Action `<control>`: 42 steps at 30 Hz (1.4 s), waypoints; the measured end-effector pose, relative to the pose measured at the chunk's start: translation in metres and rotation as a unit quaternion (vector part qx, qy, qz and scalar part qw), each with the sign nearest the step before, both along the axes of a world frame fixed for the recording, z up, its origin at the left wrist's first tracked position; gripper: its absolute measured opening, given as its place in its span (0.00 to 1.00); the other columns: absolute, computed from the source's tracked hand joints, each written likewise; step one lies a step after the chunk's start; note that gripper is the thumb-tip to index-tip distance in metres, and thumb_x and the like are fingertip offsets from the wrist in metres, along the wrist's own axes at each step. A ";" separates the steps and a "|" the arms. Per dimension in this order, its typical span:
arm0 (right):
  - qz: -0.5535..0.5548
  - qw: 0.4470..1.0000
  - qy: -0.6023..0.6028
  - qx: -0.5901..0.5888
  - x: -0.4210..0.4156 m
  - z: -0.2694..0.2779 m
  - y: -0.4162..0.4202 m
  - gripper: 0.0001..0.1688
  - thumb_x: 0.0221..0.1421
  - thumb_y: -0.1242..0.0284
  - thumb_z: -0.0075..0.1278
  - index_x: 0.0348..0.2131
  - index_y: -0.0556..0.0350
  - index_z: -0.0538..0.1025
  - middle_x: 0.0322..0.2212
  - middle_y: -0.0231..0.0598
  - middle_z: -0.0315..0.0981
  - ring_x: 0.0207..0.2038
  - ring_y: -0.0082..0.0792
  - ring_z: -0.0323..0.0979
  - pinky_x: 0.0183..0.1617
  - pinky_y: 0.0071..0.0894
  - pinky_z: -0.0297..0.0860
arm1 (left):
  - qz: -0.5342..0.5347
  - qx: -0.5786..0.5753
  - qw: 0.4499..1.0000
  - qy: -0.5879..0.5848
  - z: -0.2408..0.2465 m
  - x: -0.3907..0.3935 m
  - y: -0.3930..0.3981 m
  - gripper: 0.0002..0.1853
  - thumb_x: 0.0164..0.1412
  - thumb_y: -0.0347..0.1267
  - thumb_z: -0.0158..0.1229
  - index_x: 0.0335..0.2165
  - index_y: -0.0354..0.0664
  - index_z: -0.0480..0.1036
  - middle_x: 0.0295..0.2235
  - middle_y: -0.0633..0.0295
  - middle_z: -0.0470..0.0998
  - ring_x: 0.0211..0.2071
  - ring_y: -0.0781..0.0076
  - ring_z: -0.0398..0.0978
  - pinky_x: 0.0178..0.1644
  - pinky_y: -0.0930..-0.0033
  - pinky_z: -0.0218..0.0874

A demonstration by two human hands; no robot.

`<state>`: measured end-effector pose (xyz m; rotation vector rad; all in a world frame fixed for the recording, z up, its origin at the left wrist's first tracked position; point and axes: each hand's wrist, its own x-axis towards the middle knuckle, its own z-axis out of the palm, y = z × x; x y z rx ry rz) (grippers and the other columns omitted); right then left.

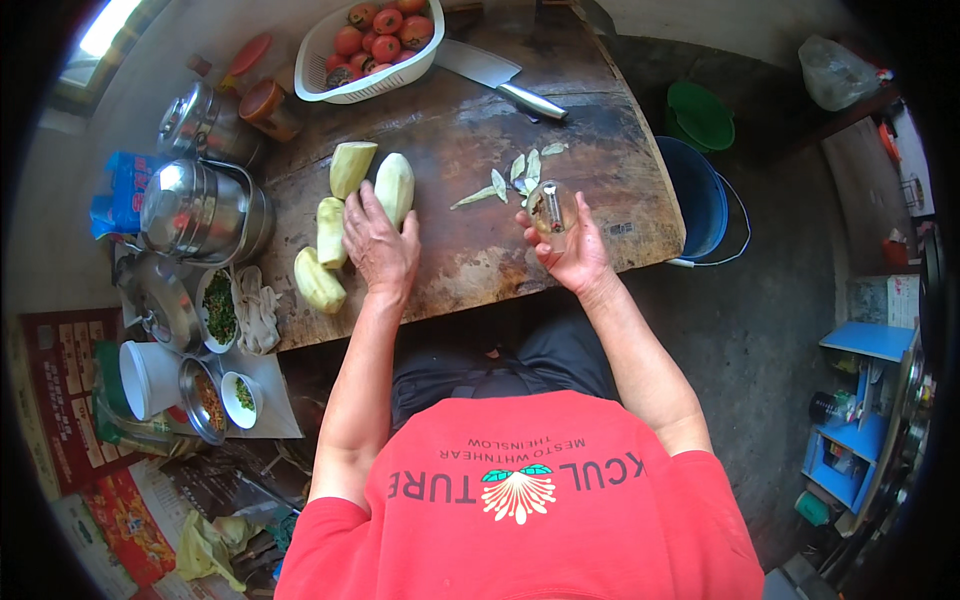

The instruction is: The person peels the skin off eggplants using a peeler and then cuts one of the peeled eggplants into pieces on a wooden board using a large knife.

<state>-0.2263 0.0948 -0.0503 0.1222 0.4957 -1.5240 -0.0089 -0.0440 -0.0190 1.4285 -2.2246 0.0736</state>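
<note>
On the wooden table (pixel 465 277), my left hand (pixel 381 244) rests with spread fingers among several pale peeled vegetables, perhaps eggplants. Its fingertips lie between an upright-lying whole piece (pixel 395 187) and a cut piece (pixel 352 169); another piece (pixel 331 232) is beside the fingers and one more (pixel 319 281) lies nearer the table's front edge. My right hand (pixel 574 247), palm up, holds a rounded, clear and metallic tool, perhaps a peeler (pixel 553 210). Just beyond it are thin peel strips (pixel 532 166).
A cleaver (pixel 487 75) lies near a white basket (pixel 360 91) of tomatoes at the far side. Steel pots (pixel 199 214), a jar (pixel 266 109) and bowls (pixel 251 409) stand left. A blue bucket (pixel 697 199) and green basin (pixel 699 116) are beyond the right edge.
</note>
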 end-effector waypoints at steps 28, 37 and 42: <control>-0.043 0.323 0.944 0.046 -0.060 -0.031 -0.137 0.37 0.56 0.53 0.44 0.55 0.61 0.62 0.58 0.53 0.54 0.62 0.51 0.48 0.66 0.47 0.43 | -0.211 0.234 0.923 0.221 0.004 -0.002 0.080 0.42 0.42 0.29 0.67 0.56 0.34 0.58 0.46 0.46 0.68 0.46 0.51 0.69 0.49 0.59 0.62; 0.039 0.320 0.929 -0.184 0.007 -0.020 -0.076 0.30 0.50 0.56 0.53 0.49 0.52 0.72 0.54 0.46 0.61 0.61 0.51 0.53 0.64 0.51 0.50 | -0.154 0.158 0.949 0.225 -0.004 -0.002 0.061 0.41 0.43 0.28 0.67 0.55 0.35 0.58 0.44 0.46 0.68 0.45 0.51 0.69 0.49 0.59 0.62; -0.018 0.318 0.928 -0.193 0.010 -0.024 -0.070 0.20 0.48 0.61 0.54 0.39 0.53 0.74 0.44 0.40 0.69 0.52 0.44 0.63 0.55 0.45 0.59 | -0.153 0.161 0.950 0.218 -0.001 0.002 0.061 0.40 0.44 0.29 0.67 0.55 0.34 0.58 0.44 0.46 0.69 0.44 0.50 0.70 0.49 0.59 0.62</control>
